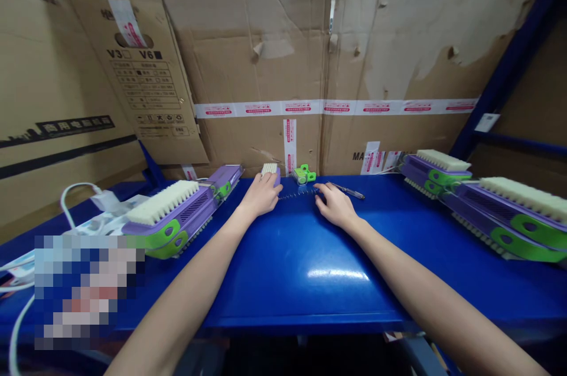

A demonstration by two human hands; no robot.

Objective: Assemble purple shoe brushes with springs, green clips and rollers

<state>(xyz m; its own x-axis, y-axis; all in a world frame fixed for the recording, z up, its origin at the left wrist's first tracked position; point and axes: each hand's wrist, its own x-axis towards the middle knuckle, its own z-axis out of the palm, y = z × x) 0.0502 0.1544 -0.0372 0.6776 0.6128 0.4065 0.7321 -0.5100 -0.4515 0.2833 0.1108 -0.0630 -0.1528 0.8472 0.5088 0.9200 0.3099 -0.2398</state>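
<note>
A thin coil, seemingly a spring (296, 195), spans the gap between my two hands over the blue tabletop. My left hand (261, 195) is closed at its left end, fingertips bent down. At the other end, my right hand (335, 203) has its fingertips pinched together, partly hiding the coil. Directly behind my left hand is a small purple brush piece (270, 170) with cream bristles; whether the fingers touch it I cannot tell. A bright green and clear plastic part (305, 175) sits between and beyond the hands. Just right of my right fingers lies a slim pen-like tool (353, 192).
Purple and green brush units with cream bristles stand on the left (177, 211) and on the right (500, 211). White cables and a power strip (104, 219) lie far left. Cardboard walls (261, 57) enclose the back of the blue table (283, 287).
</note>
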